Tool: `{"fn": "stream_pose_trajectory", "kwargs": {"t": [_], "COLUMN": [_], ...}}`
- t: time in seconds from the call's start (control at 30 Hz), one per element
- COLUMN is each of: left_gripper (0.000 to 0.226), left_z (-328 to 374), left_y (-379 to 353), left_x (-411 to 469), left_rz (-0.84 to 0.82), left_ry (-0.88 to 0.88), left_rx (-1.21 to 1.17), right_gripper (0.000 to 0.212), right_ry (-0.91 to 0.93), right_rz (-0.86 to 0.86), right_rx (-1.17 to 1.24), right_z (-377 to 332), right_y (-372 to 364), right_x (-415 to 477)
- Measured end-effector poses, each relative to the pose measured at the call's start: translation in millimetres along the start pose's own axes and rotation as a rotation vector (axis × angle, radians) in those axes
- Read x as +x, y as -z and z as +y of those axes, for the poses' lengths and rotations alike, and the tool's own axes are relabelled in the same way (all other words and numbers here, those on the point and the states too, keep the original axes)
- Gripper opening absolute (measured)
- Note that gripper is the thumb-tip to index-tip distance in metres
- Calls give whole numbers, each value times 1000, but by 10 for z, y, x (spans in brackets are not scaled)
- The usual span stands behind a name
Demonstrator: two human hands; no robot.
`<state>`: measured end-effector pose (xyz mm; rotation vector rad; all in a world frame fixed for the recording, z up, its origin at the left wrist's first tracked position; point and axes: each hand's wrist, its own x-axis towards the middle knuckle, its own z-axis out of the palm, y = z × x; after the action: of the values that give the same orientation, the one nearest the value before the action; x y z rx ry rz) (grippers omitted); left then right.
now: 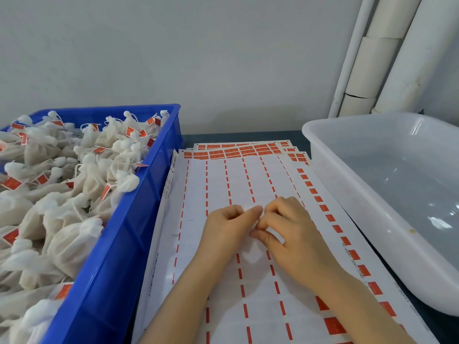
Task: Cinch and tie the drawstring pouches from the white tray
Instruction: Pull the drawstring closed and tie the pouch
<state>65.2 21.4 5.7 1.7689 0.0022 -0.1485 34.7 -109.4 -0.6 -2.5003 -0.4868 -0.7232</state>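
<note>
- Left hand [228, 227] and right hand [290, 227] meet at centre, fingertips curled, pinching a small white scrap [252, 209] too small to identify.
- Both rest on label sheets [223, 180] with red dashes, lying on the table [248, 135].
- Tied, red-tagged pouches [74, 175] fill a blue crate [139, 219] at 9 o'clock.
- The white tray [347, 175] sits at 3 o'clock.
</note>
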Motion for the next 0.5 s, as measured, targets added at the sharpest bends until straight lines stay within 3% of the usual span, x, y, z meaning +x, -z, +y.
{"fn": "stream_pose_trajectory", "kwargs": {"t": [0.13, 0.27, 0.5], "left_gripper": [19, 4, 20], "left_z": [-33, -59, -127], "left_y": [19, 42, 26], "left_x": [4, 39, 89], "left_rz": [-17, 71, 167], "left_ry": [-24, -95, -247], "left_rx": [-26, 119, 379], "right_gripper": [11, 22, 10], "right_ry": [-27, -110, -61], "right_rz": [-37, -36, 8], "right_rx": [66, 148, 43], "right_z": [18, 33, 82], "right_y": [2, 17, -18], "right_x": [-13, 2, -6]}}
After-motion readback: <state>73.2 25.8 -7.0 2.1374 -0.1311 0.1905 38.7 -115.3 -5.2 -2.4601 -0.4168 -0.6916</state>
